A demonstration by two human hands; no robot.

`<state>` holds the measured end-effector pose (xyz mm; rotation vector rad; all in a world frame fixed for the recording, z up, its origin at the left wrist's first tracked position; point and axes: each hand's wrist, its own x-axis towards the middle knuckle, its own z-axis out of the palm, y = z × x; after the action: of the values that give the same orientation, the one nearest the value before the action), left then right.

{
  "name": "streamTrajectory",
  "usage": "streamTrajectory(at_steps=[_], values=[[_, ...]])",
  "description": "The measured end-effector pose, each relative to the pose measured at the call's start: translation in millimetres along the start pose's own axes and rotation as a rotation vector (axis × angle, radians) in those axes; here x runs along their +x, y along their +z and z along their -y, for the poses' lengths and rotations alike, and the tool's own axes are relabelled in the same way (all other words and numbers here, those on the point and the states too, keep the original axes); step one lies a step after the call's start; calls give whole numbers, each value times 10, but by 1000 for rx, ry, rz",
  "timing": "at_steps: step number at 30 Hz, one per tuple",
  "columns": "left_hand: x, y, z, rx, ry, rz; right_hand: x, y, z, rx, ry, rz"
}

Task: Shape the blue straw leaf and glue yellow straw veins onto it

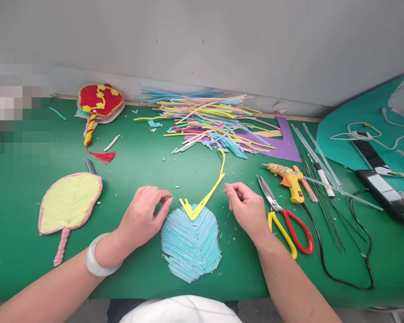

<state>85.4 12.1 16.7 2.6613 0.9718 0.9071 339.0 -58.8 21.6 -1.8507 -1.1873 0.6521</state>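
A blue fan-shaped panel (190, 251) made of slanting pipe cleaners lies flat before me. Yellow pipe cleaners (207, 197) form a V at its top, one long end curving away up the table. My left hand (146, 217) is at the panel's upper left, thumb and forefinger nearly together in a pinch, with nothing visible between them. On the other side, my right hand (244, 206) has its fingers curled and thumb against them, close to the long yellow strip but apart from it. No object shows in it. Scissors (276, 206) with red and yellow handles lie right beside it.
A heap of coloured pipe cleaners (205, 116) lies at the back over a purple sheet (287, 143). At right are a yellow glue gun (291, 181), glue sticks (319, 148), green wires (333, 220) and a power strip (387, 193). A yellow leaf fan (70, 202) and red fan (99, 101) are left.
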Motion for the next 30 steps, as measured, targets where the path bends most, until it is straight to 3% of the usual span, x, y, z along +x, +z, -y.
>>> streamTrajectory(at_steps=[19, 30], values=[[2, -14, 0, -13, -46, -11, 15, 9, 26, 15, 28, -32], [8, -27, 9, -20, -81, -17, -19, -41, 69, 117, 126, -49]])
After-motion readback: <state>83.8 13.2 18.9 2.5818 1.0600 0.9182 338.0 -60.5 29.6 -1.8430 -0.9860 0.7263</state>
